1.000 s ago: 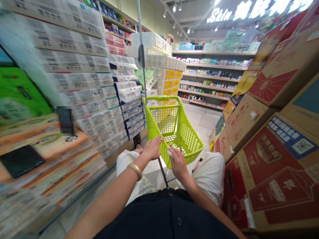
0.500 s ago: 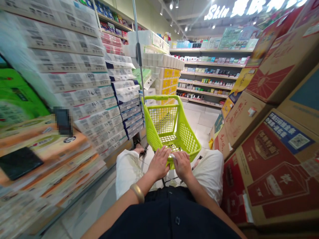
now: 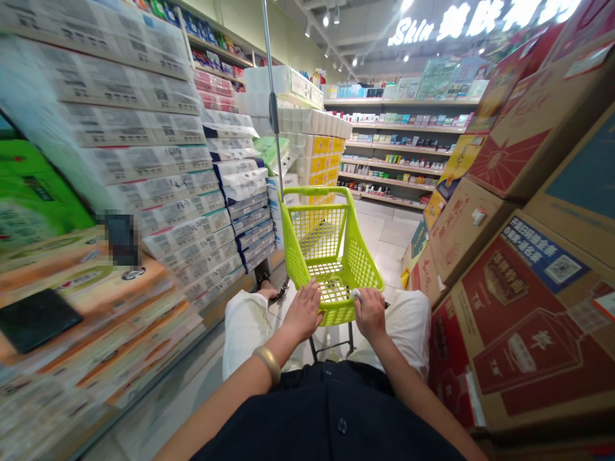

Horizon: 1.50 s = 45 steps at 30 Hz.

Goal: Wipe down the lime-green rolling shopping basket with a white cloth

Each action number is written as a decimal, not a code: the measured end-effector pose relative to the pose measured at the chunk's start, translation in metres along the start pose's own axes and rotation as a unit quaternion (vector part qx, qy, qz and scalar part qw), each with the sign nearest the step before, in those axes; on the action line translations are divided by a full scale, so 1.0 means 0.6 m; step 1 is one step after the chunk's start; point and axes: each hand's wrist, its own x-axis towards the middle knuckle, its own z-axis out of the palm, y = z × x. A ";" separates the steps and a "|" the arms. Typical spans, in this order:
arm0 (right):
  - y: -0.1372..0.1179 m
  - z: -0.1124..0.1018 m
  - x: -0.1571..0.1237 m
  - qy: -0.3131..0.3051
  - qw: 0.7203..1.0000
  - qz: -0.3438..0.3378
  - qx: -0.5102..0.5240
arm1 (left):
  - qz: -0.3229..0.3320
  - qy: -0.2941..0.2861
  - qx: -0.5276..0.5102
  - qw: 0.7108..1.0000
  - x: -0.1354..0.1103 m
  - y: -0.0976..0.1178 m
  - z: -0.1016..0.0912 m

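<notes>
In front of my lap stands a lime-green shopping cart (image 3: 368,262) with a slatted basket, and no goods show inside it. My left hand (image 3: 302,312) is closed over the left part of its near rim, fingers pointing forward. At the near right corner, my right hand (image 3: 369,312) curls around the same rim. A small white wad (image 3: 356,293), perhaps tissue, pokes out by the right hand's fingers. From the cart's left side rises a thin metal pole (image 3: 270,70).
Stacked paper packs (image 3: 163,173) line the left, with a dark flat object (image 3: 41,319) on an orange pack (image 3: 144,272). Cardboard cartons (image 3: 533,320) crowd the right. Ahead lie the tiled floor (image 3: 384,237) and stocked shelves (image 3: 408,128).
My right hand has slid right along the near rim, away from the left hand, carrying the white wad. The left hand has shifted slightly left. The cart's near legs now show.
</notes>
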 end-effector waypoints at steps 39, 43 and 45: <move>0.037 0.010 0.008 0.044 0.995 -0.033 0.078 | 0.052 0.053 -0.031 0.997 0.034 -0.076 0.022; -0.014 0.029 0.012 0.040 0.996 -0.008 0.074 | 0.049 0.058 -0.044 0.996 0.037 -0.078 0.029; -0.051 0.042 0.013 -0.005 0.996 -0.049 0.079 | 0.050 0.060 -0.051 0.996 0.038 -0.080 0.032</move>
